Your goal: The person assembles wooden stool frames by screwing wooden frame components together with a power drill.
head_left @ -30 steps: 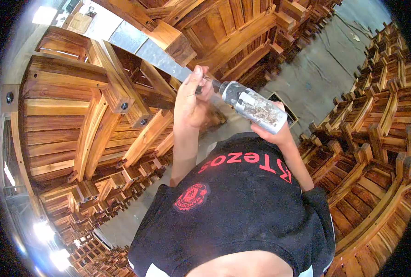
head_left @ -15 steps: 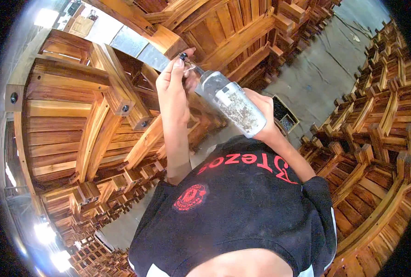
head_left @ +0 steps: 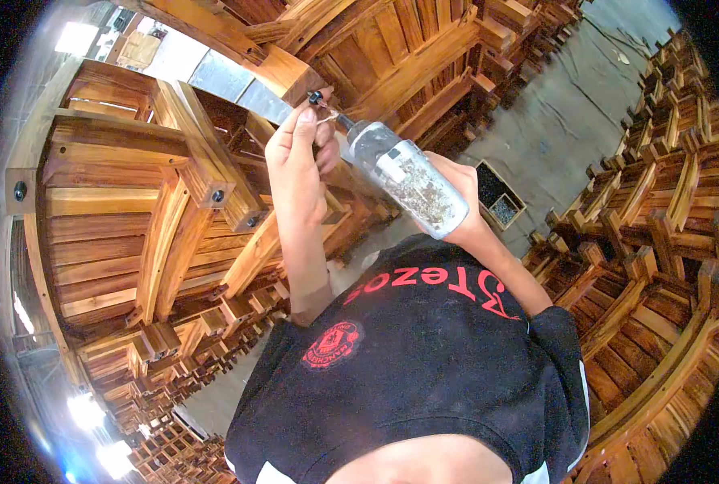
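Observation:
A clear bottle (head_left: 420, 189) with a pale label and cloudy contents is tilted, its narrow dark nozzle pointing up and left. My right hand (head_left: 460, 194) is closed around the bottle from behind, its fingers mostly hidden. At the nozzle end, my left hand (head_left: 299, 145) pinches a small black piece (head_left: 317, 98) between thumb and finger. The nozzle tip is beside that piece; whether they touch is unclear. Just above the left fingertips is the square end of a wooden beam (head_left: 295, 74).
Slatted wooden furniture parts (head_left: 109, 210) stand at the left, and more stacked frames (head_left: 650, 274) line the right. A divided box (head_left: 501, 202) of small dark and grey pieces lies beyond my right hand, beside the grey floor covering (head_left: 537, 121).
My left hand has shifted slightly left with the black piece. The bottle has moved very little, and more of the divided box shows beside my right wrist.

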Action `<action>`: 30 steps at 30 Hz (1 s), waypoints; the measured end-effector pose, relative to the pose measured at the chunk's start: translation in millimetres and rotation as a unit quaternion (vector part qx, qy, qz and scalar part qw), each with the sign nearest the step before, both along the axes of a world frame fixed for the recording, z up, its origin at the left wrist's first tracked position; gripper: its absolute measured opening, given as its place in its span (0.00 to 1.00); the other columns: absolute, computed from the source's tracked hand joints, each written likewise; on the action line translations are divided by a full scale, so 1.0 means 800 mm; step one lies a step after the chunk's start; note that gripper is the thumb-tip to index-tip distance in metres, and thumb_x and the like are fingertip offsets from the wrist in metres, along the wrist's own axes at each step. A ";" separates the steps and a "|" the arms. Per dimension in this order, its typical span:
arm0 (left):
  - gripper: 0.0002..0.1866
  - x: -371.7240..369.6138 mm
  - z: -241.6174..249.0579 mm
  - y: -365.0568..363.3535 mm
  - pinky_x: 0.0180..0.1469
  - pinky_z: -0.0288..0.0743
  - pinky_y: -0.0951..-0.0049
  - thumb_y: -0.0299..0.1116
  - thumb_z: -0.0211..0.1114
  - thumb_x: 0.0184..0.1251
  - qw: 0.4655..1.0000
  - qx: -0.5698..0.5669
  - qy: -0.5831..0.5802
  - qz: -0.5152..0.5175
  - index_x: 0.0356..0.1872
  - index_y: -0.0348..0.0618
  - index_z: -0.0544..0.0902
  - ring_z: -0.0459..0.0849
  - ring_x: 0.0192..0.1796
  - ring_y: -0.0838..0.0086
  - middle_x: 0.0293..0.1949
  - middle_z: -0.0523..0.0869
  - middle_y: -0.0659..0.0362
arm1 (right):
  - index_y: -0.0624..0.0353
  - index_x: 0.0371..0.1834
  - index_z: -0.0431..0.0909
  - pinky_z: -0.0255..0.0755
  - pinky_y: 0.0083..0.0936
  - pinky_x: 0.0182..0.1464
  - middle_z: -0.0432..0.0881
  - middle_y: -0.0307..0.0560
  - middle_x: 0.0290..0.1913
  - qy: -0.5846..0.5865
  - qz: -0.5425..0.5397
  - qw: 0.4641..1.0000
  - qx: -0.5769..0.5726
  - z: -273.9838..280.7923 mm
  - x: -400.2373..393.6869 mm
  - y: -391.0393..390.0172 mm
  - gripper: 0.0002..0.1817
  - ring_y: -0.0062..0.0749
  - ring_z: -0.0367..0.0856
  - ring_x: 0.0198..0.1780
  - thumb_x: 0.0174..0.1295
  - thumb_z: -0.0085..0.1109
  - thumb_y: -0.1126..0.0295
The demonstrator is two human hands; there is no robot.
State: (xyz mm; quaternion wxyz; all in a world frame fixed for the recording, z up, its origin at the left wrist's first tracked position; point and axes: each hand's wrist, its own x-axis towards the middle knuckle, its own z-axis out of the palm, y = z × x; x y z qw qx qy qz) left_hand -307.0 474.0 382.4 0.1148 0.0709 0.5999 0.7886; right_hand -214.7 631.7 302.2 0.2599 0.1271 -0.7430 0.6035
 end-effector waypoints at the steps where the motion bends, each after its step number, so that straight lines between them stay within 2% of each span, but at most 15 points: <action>1: 0.15 0.000 0.000 -0.002 0.21 0.52 0.86 0.34 0.50 0.73 1.000 0.003 0.001 -0.002 0.52 0.36 0.76 0.60 0.19 0.86 0.22 0.65 0.68 | 0.69 0.39 0.77 0.73 0.26 0.40 0.80 0.55 0.35 0.003 -0.001 1.000 0.001 -0.001 -0.001 0.000 0.19 0.45 0.81 0.34 0.39 0.64 0.74; 9: 0.16 0.000 -0.007 -0.003 0.21 0.52 0.86 0.34 0.50 0.73 0.999 -0.008 0.036 -0.013 0.54 0.37 0.76 0.59 0.20 0.86 0.21 0.64 0.68 | 0.68 0.39 0.77 0.73 0.25 0.38 0.80 0.53 0.34 0.029 -0.004 1.000 -0.008 -0.004 -0.001 -0.001 0.19 0.43 0.81 0.32 0.40 0.64 0.74; 12: 0.16 0.002 -0.005 0.000 0.21 0.52 0.86 0.35 0.50 0.73 0.999 -0.009 0.035 -0.009 0.54 0.36 0.76 0.59 0.20 0.86 0.21 0.64 0.68 | 0.65 0.34 0.78 0.72 0.28 0.33 0.78 0.51 0.29 0.029 -0.009 0.999 -0.034 0.001 0.000 -0.002 0.16 0.45 0.79 0.29 0.42 0.68 0.72; 15: 0.16 -0.001 -0.006 -0.003 0.22 0.52 0.86 0.35 0.51 0.73 0.999 0.009 0.031 -0.021 0.53 0.36 0.76 0.59 0.20 0.86 0.21 0.65 0.68 | 0.66 0.34 0.77 0.72 0.28 0.34 0.78 0.51 0.29 0.023 -0.013 0.999 -0.045 0.003 0.000 -0.005 0.15 0.45 0.79 0.29 0.42 0.67 0.72; 18: 0.15 0.000 -0.004 -0.001 0.21 0.52 0.85 0.35 0.51 0.73 0.999 0.007 0.033 -0.016 0.51 0.36 0.77 0.59 0.20 0.86 0.20 0.65 0.68 | 0.67 0.37 0.77 0.73 0.25 0.39 0.80 0.50 0.34 0.002 0.006 1.000 -0.023 -0.001 0.002 0.000 0.17 0.42 0.81 0.33 0.42 0.66 0.74; 21: 0.14 0.000 -0.001 -0.013 0.21 0.51 0.86 0.34 0.50 0.73 0.998 -0.051 0.018 0.013 0.48 0.35 0.77 0.59 0.20 0.87 0.20 0.66 0.69 | 0.67 0.38 0.77 0.73 0.25 0.39 0.80 0.51 0.34 -0.011 0.000 1.000 -0.011 0.000 0.002 -0.005 0.17 0.42 0.81 0.34 0.42 0.65 0.74; 22: 0.13 0.000 0.004 -0.019 0.21 0.50 0.86 0.33 0.48 0.74 0.985 -0.150 0.085 0.028 0.44 0.34 0.77 0.59 0.20 0.89 0.20 0.66 0.69 | 0.67 0.38 0.77 0.73 0.25 0.39 0.80 0.51 0.34 0.002 -0.004 1.000 -0.004 0.001 0.001 -0.007 0.17 0.42 0.81 0.34 0.42 0.65 0.74; 25: 0.12 0.002 0.009 -0.022 0.21 0.52 0.88 0.31 0.47 0.74 0.975 -0.125 0.150 0.111 0.46 0.35 0.76 0.60 0.20 0.90 0.20 0.64 0.71 | 0.67 0.38 0.77 0.73 0.26 0.40 0.81 0.52 0.35 0.016 -0.015 1.000 -0.002 0.006 0.006 0.001 0.18 0.43 0.82 0.35 0.41 0.64 0.73; 26: 0.13 -0.005 0.011 -0.026 0.21 0.54 0.88 0.29 0.47 0.73 0.969 -0.121 0.169 0.132 0.53 0.36 0.72 0.60 0.20 0.89 0.19 0.63 0.70 | 0.67 0.39 0.77 0.73 0.26 0.40 0.81 0.52 0.35 0.000 -0.010 1.000 -0.011 0.008 0.008 0.001 0.19 0.43 0.82 0.35 0.41 0.64 0.73; 29: 0.18 -0.035 0.024 -0.010 0.20 0.54 0.87 0.26 0.46 0.71 0.955 -0.093 0.173 0.224 0.60 0.36 0.66 0.61 0.20 0.87 0.19 0.63 0.69 | 0.67 0.40 0.77 0.74 0.26 0.41 0.81 0.53 0.37 -0.015 -0.010 1.000 -0.009 0.012 0.009 0.000 0.20 0.45 0.82 0.36 0.39 0.64 0.72; 30: 0.22 -0.053 0.022 -0.015 0.20 0.55 0.86 0.24 0.45 0.69 0.958 -0.096 0.180 0.204 0.64 0.36 0.60 0.62 0.20 0.86 0.19 0.63 0.68 | 0.67 0.40 0.78 0.74 0.26 0.42 0.81 0.53 0.37 -0.013 -0.011 1.000 -0.004 0.014 0.009 0.000 0.21 0.46 0.82 0.36 0.39 0.64 0.72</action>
